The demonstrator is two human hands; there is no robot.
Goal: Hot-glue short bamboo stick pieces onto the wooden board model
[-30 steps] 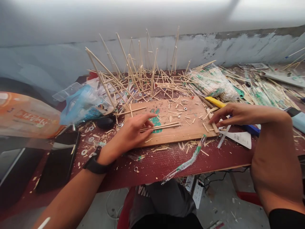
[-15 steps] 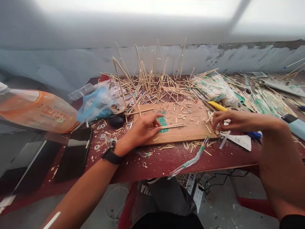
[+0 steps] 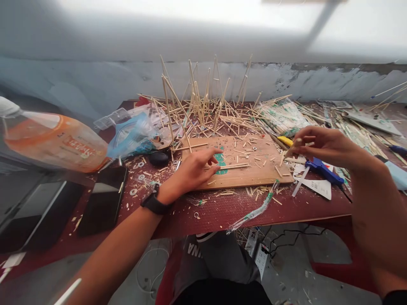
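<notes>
My left hand [image 3: 193, 168] lies on the wooden board [image 3: 254, 176], fingers pressing down the ends of a few long bamboo sticks [image 3: 233, 166] laid side by side. My right hand [image 3: 324, 145] is raised just above the board's right edge and pinches a short stick piece [image 3: 291, 149] between thumb and fingers. A blue glue gun [image 3: 322, 170] lies just under that hand. Several short stick offcuts are scattered over the board.
A stick framework [image 3: 197, 99] stands behind the board amid loose sticks. Wrapped chopstick packs [image 3: 281, 114] and a yellow knife [image 3: 285, 140] lie back right. An orange bottle [image 3: 54, 142], blue bag [image 3: 132, 135], black phone [image 3: 103, 199] sit left. A power strip [image 3: 262, 258] lies below the red table [image 3: 210, 216].
My right hand has lifted off the board's right edge with a short stick piece, uncovering the blue glue gun. My left hand stays on the long sticks. The view has shifted left.
</notes>
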